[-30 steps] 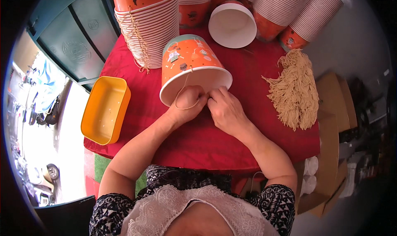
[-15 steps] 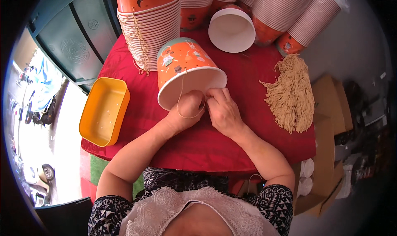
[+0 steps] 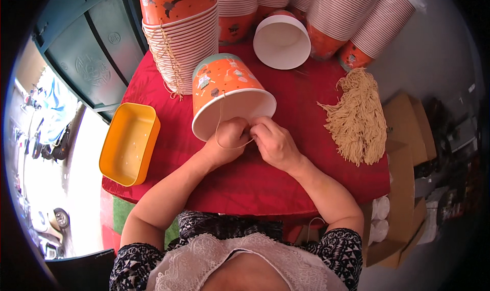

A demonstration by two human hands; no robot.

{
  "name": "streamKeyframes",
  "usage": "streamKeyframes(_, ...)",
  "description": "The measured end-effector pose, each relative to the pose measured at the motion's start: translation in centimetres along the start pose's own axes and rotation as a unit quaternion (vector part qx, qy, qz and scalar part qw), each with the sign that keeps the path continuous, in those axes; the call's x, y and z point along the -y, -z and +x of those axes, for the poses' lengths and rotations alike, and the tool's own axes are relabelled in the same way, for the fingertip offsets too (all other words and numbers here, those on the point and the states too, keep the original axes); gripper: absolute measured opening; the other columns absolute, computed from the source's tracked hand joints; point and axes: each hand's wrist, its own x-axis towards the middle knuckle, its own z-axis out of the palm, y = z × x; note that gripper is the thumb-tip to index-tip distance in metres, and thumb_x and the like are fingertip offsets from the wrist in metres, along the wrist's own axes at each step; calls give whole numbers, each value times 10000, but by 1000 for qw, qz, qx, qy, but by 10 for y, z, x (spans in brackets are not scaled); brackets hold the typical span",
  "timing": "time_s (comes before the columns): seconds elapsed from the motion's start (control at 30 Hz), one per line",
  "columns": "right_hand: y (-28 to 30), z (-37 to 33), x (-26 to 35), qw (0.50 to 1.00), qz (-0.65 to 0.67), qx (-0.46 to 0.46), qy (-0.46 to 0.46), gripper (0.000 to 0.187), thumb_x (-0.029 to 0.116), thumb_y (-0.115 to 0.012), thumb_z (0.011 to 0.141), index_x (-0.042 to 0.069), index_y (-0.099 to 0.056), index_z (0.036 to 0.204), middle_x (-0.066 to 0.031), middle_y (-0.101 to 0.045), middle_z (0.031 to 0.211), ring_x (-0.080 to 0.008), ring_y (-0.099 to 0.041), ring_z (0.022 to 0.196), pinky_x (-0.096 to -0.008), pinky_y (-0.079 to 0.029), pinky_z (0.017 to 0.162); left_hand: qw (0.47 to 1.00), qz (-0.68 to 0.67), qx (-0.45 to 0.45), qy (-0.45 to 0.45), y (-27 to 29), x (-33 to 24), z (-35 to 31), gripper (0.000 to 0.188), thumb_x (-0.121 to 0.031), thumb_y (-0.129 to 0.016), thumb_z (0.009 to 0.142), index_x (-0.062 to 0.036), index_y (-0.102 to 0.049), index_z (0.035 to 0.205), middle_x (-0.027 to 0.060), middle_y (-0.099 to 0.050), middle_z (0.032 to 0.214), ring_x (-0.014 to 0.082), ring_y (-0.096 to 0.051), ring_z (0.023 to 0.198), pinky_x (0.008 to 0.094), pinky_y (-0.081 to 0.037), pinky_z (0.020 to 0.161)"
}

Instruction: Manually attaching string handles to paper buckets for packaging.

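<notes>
An orange paper bucket [image 3: 227,79] with printed figures lies tipped on its side, its white mouth facing me. A thin tan string [image 3: 218,118] comes from its upper rim and loops down across my left hand [image 3: 226,140] to the fingertips. Right beside it, at the bucket's lower rim, my right hand [image 3: 275,144] pinches the string end. Both hands are closed with fingertips meeting; the exact hold inside is hidden.
A yellow plastic tub [image 3: 130,144] holding small white bits stands left on the red tablecloth [image 3: 306,184]. A bundle of tan strings [image 3: 357,120] lies right. Behind are a stack of strung buckets [image 3: 178,51], another tipped bucket [image 3: 282,39] and several wrapped stacks [image 3: 347,15].
My fingertips have drawn closer together at the bucket's mouth, and the string loop hangs a little tighter. The whole view has shifted slightly.
</notes>
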Motion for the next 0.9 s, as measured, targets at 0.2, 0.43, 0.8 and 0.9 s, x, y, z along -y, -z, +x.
streamKeyframes(0.2, 8, -3, -7, 997, 49, 51, -8, 132, -74, -565, 783, 5, -480, 847, -163, -550, 778, -366, -596, 690, -433, -499, 587, 979, -113, 40, 166, 11, -9, 5, 60, -31, -591, 818, 23, -617, 823, 152, -633, 714, 250, -637, 604, 361, -501, 548)
streamKeyframes(0.43, 20, 4, -2, 994, 28, 103, 33, 141, -74, -550, 678, -4, -543, 801, -154, -590, 732, -335, -616, 668, -397, -496, 571, 960, -156, 5, 231, 9, -4, 5, 94, -59, -587, 838, 25, -612, 807, 102, -616, 654, 176, -601, 519, 311, -470, 465)
streamKeyframes(0.8, 7, 3, 17, 909, 199, -25, -365, 73, 7, -499, 894, -29, -538, 944, -110, -651, 730, -145, -613, 503, -297, -478, 427, 939, -233, -37, 252, -5, -24, 4, 147, -87, -575, 875, 52, -619, 863, 87, -624, 658, 139, -597, 531, 279, -453, 455)
streamKeyframes(0.9, 6, 4, 24, 878, 234, 1, -418, 164, 3, -527, 884, -27, -484, 1040, -133, -649, 764, -166, -616, 495, -310, -491, 400, 931, -247, -41, 267, -6, -24, 6, 146, -80, -569, 876, 55, -620, 856, 90, -629, 670, 136, -590, 525, 279, -449, 455)
